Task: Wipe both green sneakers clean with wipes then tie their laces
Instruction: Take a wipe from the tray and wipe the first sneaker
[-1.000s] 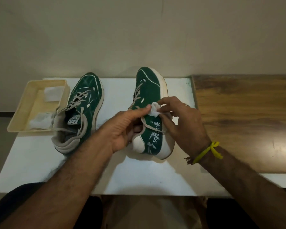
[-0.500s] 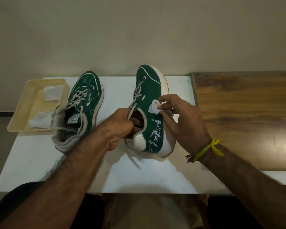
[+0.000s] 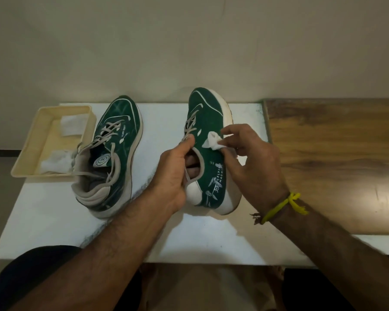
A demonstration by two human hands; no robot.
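Holding the right sneaker [image 3: 208, 122] tipped on its side on the white board [image 3: 54, 221], my left hand [image 3: 173, 173] curls round the collar, fingers tucked inside the opening and thumb up by the laces. My right hand [image 3: 254, 162] pinches a crumpled white wipe [image 3: 212, 141] and presses it on the green upper, just beside the laces. On that wrist sits a yellow band [image 3: 283, 205]. I see the left sneaker [image 3: 115, 149] upright on the board, well apart, laces loose, its heel toward me. Touching its near side is a cream tray [image 3: 32, 140] with two more wipes [image 3: 72, 124] inside. A wooden top [image 3: 335, 153] adjoins the board's right edge.
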